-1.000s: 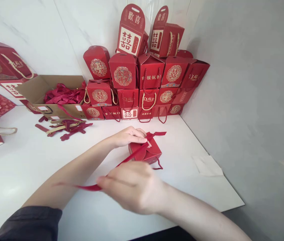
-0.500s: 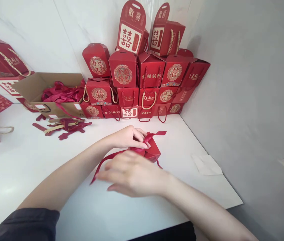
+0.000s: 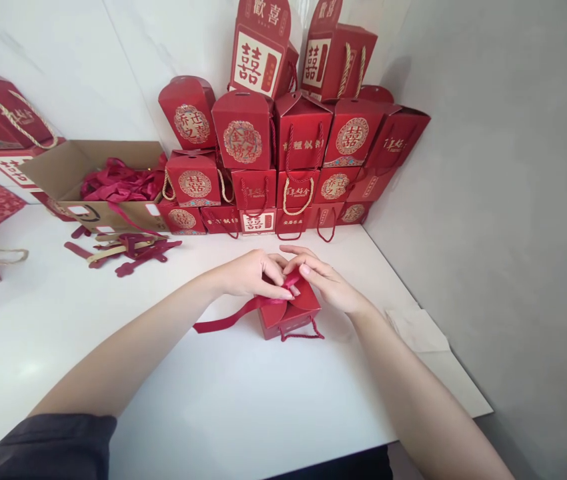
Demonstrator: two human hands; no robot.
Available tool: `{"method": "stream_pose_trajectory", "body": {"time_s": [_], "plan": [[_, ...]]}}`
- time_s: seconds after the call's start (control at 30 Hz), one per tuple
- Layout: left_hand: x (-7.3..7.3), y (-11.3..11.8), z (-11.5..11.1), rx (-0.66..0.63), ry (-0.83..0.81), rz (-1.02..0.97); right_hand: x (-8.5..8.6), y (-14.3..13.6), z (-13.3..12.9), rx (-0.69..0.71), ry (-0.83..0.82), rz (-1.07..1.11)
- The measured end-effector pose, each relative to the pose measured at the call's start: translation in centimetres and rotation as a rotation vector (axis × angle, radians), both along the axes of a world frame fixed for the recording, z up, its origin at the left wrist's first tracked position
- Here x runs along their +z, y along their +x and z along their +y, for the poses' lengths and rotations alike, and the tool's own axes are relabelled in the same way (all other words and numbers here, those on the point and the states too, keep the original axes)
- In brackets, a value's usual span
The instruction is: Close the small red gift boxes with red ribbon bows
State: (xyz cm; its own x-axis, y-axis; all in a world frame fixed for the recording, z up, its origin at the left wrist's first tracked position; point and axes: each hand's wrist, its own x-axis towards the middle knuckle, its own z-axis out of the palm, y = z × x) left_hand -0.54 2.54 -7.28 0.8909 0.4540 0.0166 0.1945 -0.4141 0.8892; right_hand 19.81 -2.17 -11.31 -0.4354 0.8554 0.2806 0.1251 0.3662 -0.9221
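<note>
A small red gift box [image 3: 289,319] with a twisted red cord handle sits on the white table, its top flaps folded together. A red ribbon [image 3: 226,323] runs over its top, with one tail trailing left onto the table. My left hand [image 3: 258,275] pinches the ribbon at the top of the box, between thumb and fingers. From the right, my right hand [image 3: 324,280] reaches over the box and grips the ribbon's other part between thumb and fingertips. The ribbon between the hands is partly hidden by my fingers.
Stacked red gift boxes [image 3: 301,143] line the back wall. An open cardboard box [image 3: 128,217] of red ribbons [image 3: 123,181] stands at back left, with red and gold strips [image 3: 126,250] before it. More red boxes [image 3: 6,113] are far left. A grey wall [image 3: 488,200] bounds the right.
My right hand has moved from in front of the box, up and right, to the ribbon on its top. The box's front and cord handle are now uncovered. My left hand stays in place.
</note>
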Motion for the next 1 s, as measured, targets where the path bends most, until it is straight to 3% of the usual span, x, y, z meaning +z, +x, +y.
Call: {"method": "stream_pose_trajectory", "body": {"time_s": [0.17, 0.27, 0.4, 0.6, 0.67, 0.83, 1.0], "plan": [[0.2, 0.0, 0.1, -0.012, 0.025, -0.014, 1.0, -0.4, 0.1, -0.123, 0.195, -0.156], [0.0, 0.1, 0.2, -0.020, 0.025, -0.023, 1.6, -0.4, 0.1, -0.120, 0.239, -0.244], [-0.2, 0.0, 0.4, -0.024, 0.015, -0.044, 1.7, 0.2, 0.2, -0.068, 0.136, -0.108], [-0.9, -0.3, 1.2, -0.024, -0.046, -0.056, 1.6, 0.6, -1.3, -0.274, 0.266, 0.089], [-1.3, -0.4, 1.5, -0.025, -0.075, -0.078, 2.1, 0.8, -2.3, -0.243, 0.332, 0.073], [-1.8, -0.6, 2.0, -0.045, -0.094, -0.100, 3.2, 1.1, -4.3, -0.011, 0.462, -0.186], [-1.9, -0.5, 1.9, -0.027, -0.076, -0.101, 3.5, 0.9, -4.8, 0.029, 0.489, -0.291]]}}
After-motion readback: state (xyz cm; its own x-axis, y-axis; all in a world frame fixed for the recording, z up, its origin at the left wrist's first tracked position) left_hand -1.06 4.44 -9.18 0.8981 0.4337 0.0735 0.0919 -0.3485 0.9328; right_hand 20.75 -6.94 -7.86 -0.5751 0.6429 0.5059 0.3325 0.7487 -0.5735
